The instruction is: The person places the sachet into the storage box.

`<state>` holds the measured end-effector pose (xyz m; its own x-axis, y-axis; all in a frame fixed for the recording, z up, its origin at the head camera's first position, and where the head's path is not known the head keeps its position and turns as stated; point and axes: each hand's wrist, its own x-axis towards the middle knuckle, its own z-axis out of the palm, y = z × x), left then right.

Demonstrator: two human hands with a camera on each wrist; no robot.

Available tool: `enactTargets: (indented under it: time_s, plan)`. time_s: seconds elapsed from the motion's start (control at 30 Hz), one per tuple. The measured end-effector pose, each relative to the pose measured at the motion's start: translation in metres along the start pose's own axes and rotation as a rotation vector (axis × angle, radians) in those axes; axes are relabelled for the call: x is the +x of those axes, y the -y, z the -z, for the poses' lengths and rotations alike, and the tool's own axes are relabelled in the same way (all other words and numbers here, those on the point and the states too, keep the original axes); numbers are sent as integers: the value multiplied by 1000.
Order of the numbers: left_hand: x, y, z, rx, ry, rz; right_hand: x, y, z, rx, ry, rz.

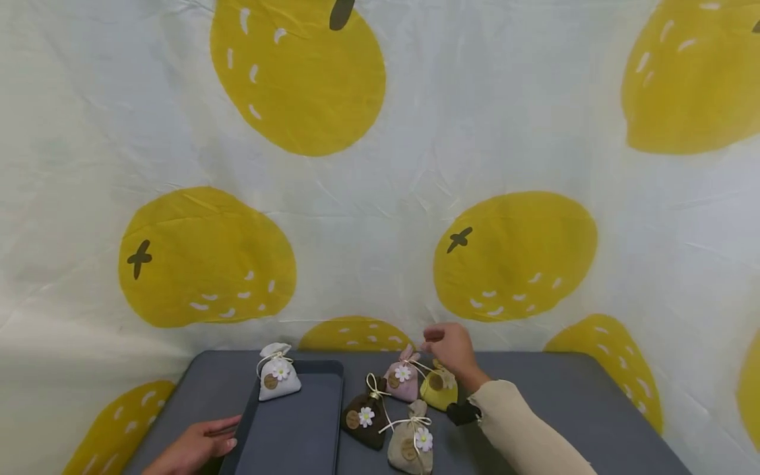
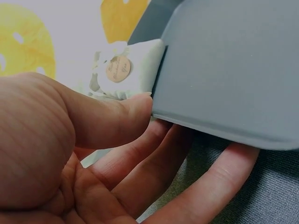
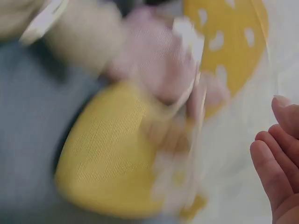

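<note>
My left hand [image 1: 192, 450] holds the dark grey tray [image 1: 291, 429] by its left edge. In the left wrist view its thumb lies at the rim and the fingers reach beneath. A white drawstring pouch [image 1: 279, 379] with a flower and round tag lies at the tray's far left corner. My right hand [image 1: 452, 346] is raised just above the yellow pouch [image 1: 438, 390] and beside the pink pouch [image 1: 402, 379]. In the right wrist view its fingers [image 3: 268, 163] are apart from both blurred pouches, with nothing between them.
A dark brown pouch [image 1: 363, 422] and a beige pouch [image 1: 411, 445] lie on the grey table [image 1: 534, 396], right of the tray. Behind the table hangs a white cloth [image 1: 404, 264] printed with yellow fruit.
</note>
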<state>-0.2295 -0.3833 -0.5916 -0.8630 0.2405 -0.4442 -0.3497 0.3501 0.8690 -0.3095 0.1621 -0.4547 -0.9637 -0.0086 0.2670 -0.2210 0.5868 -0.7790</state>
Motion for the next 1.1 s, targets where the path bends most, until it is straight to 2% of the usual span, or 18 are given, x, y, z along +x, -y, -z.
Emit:
enactTargets:
  time_s: [0.13, 0.17, 0.23, 0.37, 0.43, 0.47, 0.57, 0.67, 0.73, 0.87, 0.9, 0.93, 1.1]
  plan:
    - [-38, -47, -31, 60, -102, 42, -13, -28, 24, -32, -50, -46]
    - [-40, -49, -32, 56, -110, 51, -15, -35, 28, -41, -57, -53]
    - [-33, -43, -32, 41, -144, 78, -21, -46, 33, -50, -68, -72]
    - [-27, -32, -21, 9, -85, 71, -37, -64, 36, -36, -77, -155]
    - [-44, -52, -31, 26, -54, 70, -44, -69, 36, -15, -61, -229]
    - [-54, -64, -39, 43, -63, 64, -48, -71, 34, -9, -45, -268]
    - [-66, -77, -50, 62, -77, 44, -55, -73, 28, 47, 17, -367]
    - [-64, -73, -54, 56, -129, 33, -57, -74, 20, 88, 46, -398]
    - [-57, -64, -49, 51, -104, 33, -56, -73, 15, 97, 42, -390]
    - [-42, -47, -34, 16, -52, 49, -55, -70, 10, 24, 25, -381]
    - [-41, -48, -32, 7, -37, 68, -54, -70, 10, 9, 22, -380]
    - [-42, -50, -33, 3, -53, 77, -54, -70, 10, 1, 20, -382]
    - [-55, -71, -51, 49, -171, 145, -54, -71, 8, 24, -7, -380]
